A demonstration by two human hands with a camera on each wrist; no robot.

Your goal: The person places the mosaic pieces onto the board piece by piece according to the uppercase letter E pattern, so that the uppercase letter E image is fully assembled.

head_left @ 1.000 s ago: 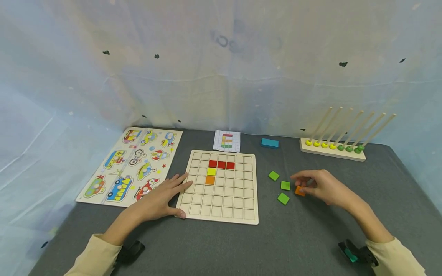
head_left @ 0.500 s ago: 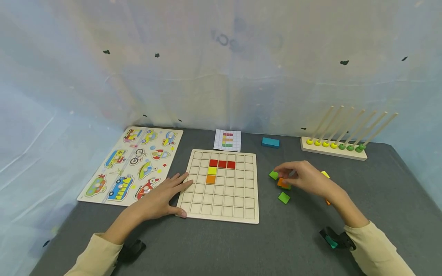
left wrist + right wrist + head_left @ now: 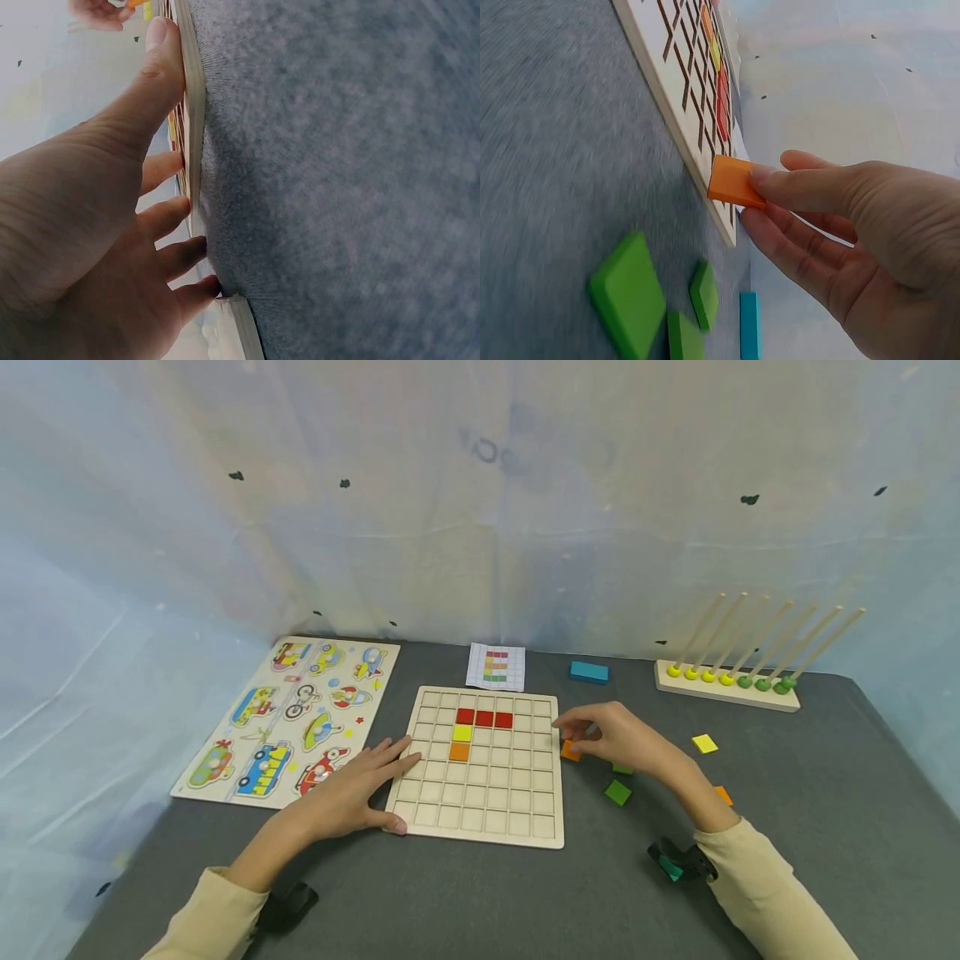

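A wooden grid board (image 3: 480, 814) lies mid-table; in its cells sit three red tiles (image 3: 484, 719) in a row, a yellow tile (image 3: 462, 732) under the leftmost and an orange tile (image 3: 459, 752) below that. My left hand (image 3: 345, 793) rests at the board's left edge, fingers spread, thumb at the near corner. Between thumb and fingers my right hand (image 3: 615, 739) pinches another orange tile (image 3: 735, 181), held by the board's right edge. Green tiles (image 3: 618, 792) lie on the cloth under and beside the right hand; it partly hides them in the head view.
A printed pattern card (image 3: 496, 667) lies behind the board, with a blue block (image 3: 588, 672) to its right. A vehicle puzzle board (image 3: 300, 710) is at left, a bead stand with pegs (image 3: 727, 685) at back right. A loose yellow tile (image 3: 705, 743) and orange tile (image 3: 723, 795) lie at right.
My right hand has picked the orange tile off the cloth and carried it left, over the green tiles, to the board's right edge. The left hand has stayed in place.
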